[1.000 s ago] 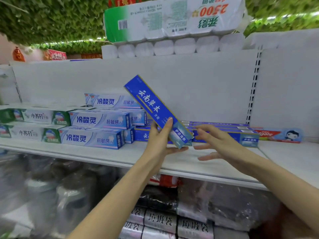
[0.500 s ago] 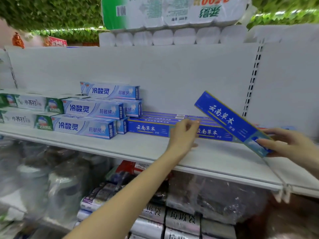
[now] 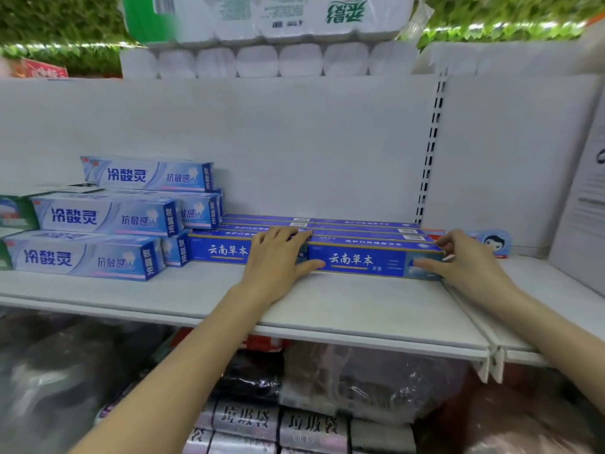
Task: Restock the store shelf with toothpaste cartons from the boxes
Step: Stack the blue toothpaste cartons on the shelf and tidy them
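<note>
A dark blue toothpaste carton [image 3: 357, 260] lies on the white shelf [image 3: 327, 309], at the front of a row of matching blue cartons [image 3: 360, 229]. My right hand [image 3: 465, 260] grips its right end, thumb on the front face and fingers curled over the top. My left hand [image 3: 278, 257] lies flat over the joint between this carton and the blue carton [image 3: 222, 250] to its left, with the thumb touching the front face.
Pale blue cartons [image 3: 98, 217] are stacked to the left, with green ones [image 3: 16, 213] at the frame edge. A red and blue carton [image 3: 494, 242] lies behind my right hand. A white box [image 3: 586, 208] stands at far right. Toilet paper packs [image 3: 278, 21] sit on top; wrapped rolls [image 3: 278, 424] fill the shelf below.
My right hand brought the tilted blue carton down and laid it flat at the front of the blue row. My left hand slid right onto the carton tops.
</note>
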Demonstrator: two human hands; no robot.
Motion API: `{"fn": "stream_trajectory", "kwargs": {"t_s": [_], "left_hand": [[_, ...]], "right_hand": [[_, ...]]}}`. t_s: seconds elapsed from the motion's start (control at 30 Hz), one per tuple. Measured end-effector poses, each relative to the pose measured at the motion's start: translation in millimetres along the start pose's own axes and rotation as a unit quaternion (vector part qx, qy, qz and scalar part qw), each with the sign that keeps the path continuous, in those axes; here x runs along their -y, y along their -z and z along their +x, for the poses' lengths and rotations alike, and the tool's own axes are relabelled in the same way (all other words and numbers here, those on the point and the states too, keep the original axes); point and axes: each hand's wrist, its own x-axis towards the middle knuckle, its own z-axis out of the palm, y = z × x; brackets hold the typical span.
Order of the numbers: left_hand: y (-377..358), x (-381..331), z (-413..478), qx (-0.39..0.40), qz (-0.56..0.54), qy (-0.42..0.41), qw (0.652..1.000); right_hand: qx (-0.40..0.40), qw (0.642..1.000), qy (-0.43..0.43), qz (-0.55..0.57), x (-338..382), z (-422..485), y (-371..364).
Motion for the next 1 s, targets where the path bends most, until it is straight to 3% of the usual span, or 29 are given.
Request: {"fn": "stream_trajectory", "kwargs": {"t_s": [0.3,0.47,0.57,0.67,0.73,0.87,1.0], "left_hand": [[-2,-1,2,-0.002,-0.017,-0.002,1.0],[22,-8,-18,0.024,-0.206,0.015,0.978],[44,-4,-36,0.04,-0.213,-0.021,0.976],[61,-6,-49,0.055,-0.248,-0.021,0.967],[73,-5,-67,0.049,-0.233,-0.034,0.971],[90,12,-111,0.038,-0.164,-0.091,0.981],[98,32,-156,0.041,-0.18,-0.127,0.975]], "right_hand": [[0.011,1.0,-0.018,-0.007,3,-3,0],[-0.014,0.999,-0.014,-0.032,17,-26,7],[-0.034,0.999,-0.003,-0.03,39,-49,13],[0.006,0.999,0.04,-0.007,63,-70,17],[0.034,0.998,0.051,0.009,84,-90,14],[0.078,0.992,0.071,-0.075,121,-138,-1],[0.092,0.978,0.135,-0.133,144,-194,-22]]}}
